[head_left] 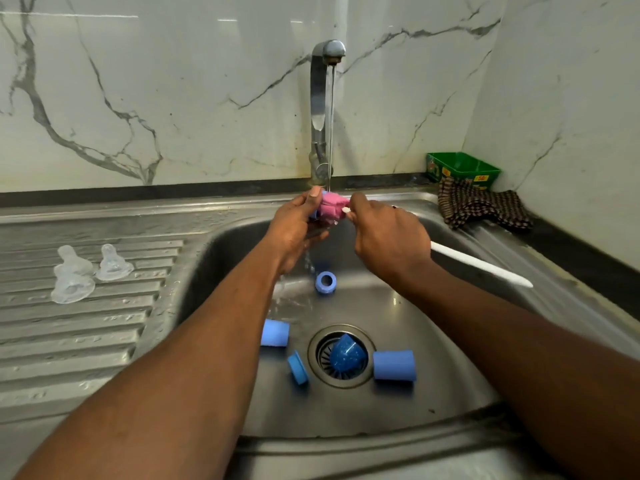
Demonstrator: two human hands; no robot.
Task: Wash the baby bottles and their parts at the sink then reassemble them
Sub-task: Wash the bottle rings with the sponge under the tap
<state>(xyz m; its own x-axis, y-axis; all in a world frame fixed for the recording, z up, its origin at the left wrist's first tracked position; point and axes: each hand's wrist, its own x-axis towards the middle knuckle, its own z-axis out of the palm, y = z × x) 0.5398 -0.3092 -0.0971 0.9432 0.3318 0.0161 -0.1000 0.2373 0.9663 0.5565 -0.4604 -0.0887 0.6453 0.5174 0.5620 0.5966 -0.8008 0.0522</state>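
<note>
Gripping a small blue plastic ring (315, 213) under the running steel tap (323, 109), left hand (296, 230), right hand (388, 237) fingers curled round white-handled pink sponge brush (331, 206), scrubbing it.

Head view, close, facing forward and down over sink (450, 341)
</note>
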